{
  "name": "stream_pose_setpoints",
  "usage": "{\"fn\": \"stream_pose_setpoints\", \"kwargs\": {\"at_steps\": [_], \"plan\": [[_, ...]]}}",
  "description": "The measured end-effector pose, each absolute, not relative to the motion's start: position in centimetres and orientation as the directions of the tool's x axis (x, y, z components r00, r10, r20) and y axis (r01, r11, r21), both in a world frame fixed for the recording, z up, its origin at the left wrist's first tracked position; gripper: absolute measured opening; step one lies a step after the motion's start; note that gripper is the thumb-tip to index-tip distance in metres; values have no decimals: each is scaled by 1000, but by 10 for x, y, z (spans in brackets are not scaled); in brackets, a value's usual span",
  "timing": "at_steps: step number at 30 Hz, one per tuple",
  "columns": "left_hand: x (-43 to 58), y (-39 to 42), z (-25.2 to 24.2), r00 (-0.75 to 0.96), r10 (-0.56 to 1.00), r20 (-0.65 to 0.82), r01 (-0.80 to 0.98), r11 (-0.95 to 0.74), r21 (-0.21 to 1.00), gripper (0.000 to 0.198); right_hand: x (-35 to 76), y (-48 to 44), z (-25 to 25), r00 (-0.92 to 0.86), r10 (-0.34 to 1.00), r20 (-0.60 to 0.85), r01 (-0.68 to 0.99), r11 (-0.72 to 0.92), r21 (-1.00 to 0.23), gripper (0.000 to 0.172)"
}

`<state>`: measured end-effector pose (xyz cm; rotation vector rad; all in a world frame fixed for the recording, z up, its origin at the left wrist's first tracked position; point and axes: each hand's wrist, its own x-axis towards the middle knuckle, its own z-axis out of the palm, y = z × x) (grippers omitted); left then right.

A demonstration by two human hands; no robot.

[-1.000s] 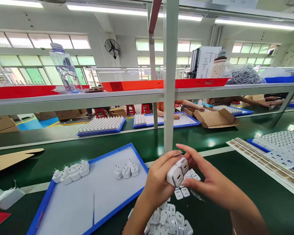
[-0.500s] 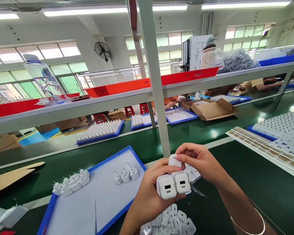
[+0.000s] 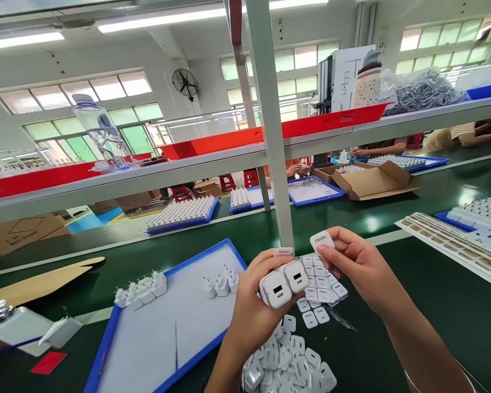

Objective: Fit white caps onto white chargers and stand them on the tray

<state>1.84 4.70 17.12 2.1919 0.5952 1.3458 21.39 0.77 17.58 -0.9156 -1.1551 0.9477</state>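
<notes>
My left hand point(image 3: 249, 305) is closed around two white USB chargers point(image 3: 276, 290) held side by side, their port faces toward me. A small white labelled piece point(image 3: 283, 251) shows just above its fingers; how it sits against the chargers is hidden. Between thumb and fingers, my right hand point(image 3: 354, 265) pinches a flat white square cover point(image 3: 321, 240) with printed lettering, apart from the chargers. Rows of similar printed covers point(image 3: 323, 295) lie on the green bench below it. Under my left hand is a heap of loose white covers with port slots point(image 3: 292, 360).
A blue-rimmed tray point(image 3: 200, 376) at left carries several white plug chargers point(image 3: 141, 289). A shelf post point(image 3: 276, 136) stands ahead, below a shelf with red trays point(image 3: 331, 121). Brown cardboard point(image 3: 45, 281) and a red card point(image 3: 49, 362) lie at left; long strips point(image 3: 445, 245) at right.
My right hand has moved away from the chargers to the right, now with a printed cover turned toward me. The left hand keeps its hold. The view has shifted, uncovering the rows of covers.
</notes>
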Motion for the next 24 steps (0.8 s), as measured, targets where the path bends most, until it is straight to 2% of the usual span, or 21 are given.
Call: {"fn": "stream_pose_setpoints", "kwargs": {"at_steps": [6,9,17,24], "plan": [[18,49,167,350,588,729,151,-804,575,35,207,6,179,-1,948,319,-200,312,-929,18],[18,49,164,306,556,773,186,-831,525,34,202,5,178,-80,952,295,-261,265,-928,23],[16,51,157,232,411,881,287,-895,342,38,180,3,166,-129,961,246,-484,155,-861,28],[16,47,158,247,367,897,312,-906,285,37,171,3,167,-92,972,215,-510,139,-849,32]]}}
